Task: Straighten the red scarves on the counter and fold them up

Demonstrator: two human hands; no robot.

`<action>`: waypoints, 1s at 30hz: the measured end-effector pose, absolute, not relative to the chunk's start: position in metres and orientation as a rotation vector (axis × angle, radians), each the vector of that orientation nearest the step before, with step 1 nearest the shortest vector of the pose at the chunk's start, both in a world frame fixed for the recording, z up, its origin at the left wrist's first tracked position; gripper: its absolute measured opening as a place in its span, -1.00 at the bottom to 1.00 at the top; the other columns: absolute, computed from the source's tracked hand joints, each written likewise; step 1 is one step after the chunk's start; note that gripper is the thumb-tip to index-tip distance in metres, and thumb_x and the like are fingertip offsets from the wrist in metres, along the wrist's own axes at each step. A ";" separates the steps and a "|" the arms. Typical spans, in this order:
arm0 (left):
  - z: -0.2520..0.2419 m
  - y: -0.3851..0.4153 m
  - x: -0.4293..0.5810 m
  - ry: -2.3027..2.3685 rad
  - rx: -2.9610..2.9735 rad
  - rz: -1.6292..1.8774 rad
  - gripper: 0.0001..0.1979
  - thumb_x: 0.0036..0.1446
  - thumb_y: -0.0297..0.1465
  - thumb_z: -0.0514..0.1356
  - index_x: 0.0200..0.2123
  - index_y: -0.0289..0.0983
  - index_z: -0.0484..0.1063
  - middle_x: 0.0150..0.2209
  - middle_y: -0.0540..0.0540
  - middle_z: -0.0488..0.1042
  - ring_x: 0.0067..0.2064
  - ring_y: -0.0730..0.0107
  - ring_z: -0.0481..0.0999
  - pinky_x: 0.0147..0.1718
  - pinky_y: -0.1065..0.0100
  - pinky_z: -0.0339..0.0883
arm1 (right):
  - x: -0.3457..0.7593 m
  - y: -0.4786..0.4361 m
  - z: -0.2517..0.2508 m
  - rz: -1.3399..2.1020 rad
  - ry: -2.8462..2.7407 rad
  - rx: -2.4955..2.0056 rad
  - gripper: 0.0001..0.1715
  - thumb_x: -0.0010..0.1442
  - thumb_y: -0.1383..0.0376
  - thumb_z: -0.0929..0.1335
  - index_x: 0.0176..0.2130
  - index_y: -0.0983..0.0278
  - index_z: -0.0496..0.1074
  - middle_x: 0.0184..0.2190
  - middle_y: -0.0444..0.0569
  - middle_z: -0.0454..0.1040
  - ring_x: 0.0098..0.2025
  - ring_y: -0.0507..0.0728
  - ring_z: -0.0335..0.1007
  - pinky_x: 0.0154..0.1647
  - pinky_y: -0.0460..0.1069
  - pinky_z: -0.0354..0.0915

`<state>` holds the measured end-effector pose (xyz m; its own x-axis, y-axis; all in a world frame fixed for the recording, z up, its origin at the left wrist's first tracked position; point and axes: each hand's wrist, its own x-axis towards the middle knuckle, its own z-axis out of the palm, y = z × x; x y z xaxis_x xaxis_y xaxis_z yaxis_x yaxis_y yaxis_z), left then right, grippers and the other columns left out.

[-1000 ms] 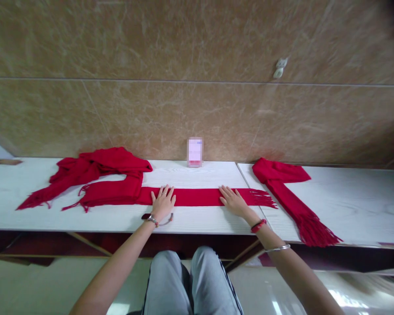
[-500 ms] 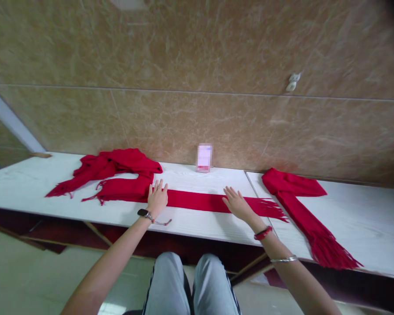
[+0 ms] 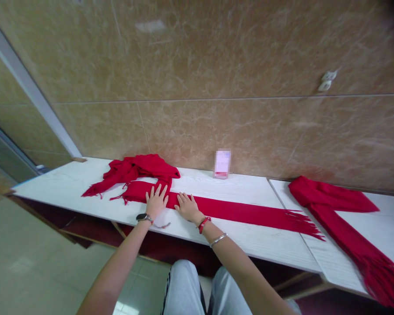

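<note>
A long red scarf (image 3: 239, 211) lies in a flat strip along the white table, its fringe spread toward the right. My left hand (image 3: 156, 202) rests on the scarf's left part with fingers spread, gripping nothing. Just right of it, my right hand (image 3: 188, 207) lies flat on the strip, fingers apart. Behind my left hand sits a loose, crumpled red heap of scarf (image 3: 144, 167); whether it is one piece with the strip I cannot tell. Another red scarf (image 3: 335, 223), bent over itself, lies at the right with its fringe near the front edge.
A blurred pinkish upright card or phone (image 3: 222, 164) stands against the marbled wall (image 3: 184, 127). On the wall is a small white cat-shaped piece (image 3: 328, 81). The white table (image 3: 249, 187) has a seam at the right and open shelving below; my knees are near its front edge.
My right hand has moved left along the scarf, close to my left hand. My left hand lies a little further left on the scarf. The view has turned toward the left.
</note>
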<state>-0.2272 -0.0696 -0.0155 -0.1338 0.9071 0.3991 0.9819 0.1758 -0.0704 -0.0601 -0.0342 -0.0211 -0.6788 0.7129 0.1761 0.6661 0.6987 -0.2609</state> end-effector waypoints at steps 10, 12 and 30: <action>-0.011 -0.074 -0.250 -2.109 -2.020 -0.208 -0.25 0.06 -0.05 0.05 0.26 -0.13 -0.13 0.29 -0.10 -0.12 0.25 -0.15 -0.14 0.10 -0.15 -0.13 | 0.055 -0.022 -0.033 0.078 -2.641 -1.272 -0.38 0.25 0.17 0.08 0.22 0.39 0.01 0.24 0.12 0.02 0.25 0.25 -0.09 0.19 0.24 -0.12; -0.012 -0.075 -0.255 -2.104 -2.042 -0.198 -0.23 0.05 -0.02 0.04 0.27 -0.13 -0.16 0.29 -0.11 -0.14 0.25 -0.16 -0.15 0.10 -0.16 -0.14 | 0.086 -0.022 -0.039 0.021 -2.617 -1.330 -0.39 0.26 0.18 0.07 0.22 0.40 0.03 0.23 0.13 0.04 0.24 0.25 -0.08 0.18 0.24 -0.10; -0.021 -0.033 -0.121 -1.652 -2.492 -0.222 -0.54 0.23 -0.22 -0.08 0.18 -0.15 0.11 0.23 -0.09 0.08 0.24 0.13 0.02 0.10 0.01 0.01 | 0.120 -0.029 -0.034 -0.095 -2.516 -1.564 -0.41 0.28 0.15 0.05 0.22 0.36 0.03 0.23 0.14 0.02 0.25 0.26 -0.11 0.15 0.28 -0.04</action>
<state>-0.1208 -0.0334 -0.0208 0.3850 0.9007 0.2013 0.9219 -0.3856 -0.0379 0.1198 -0.0289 -0.0344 -0.4318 0.8832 0.1829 0.8945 0.4454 -0.0392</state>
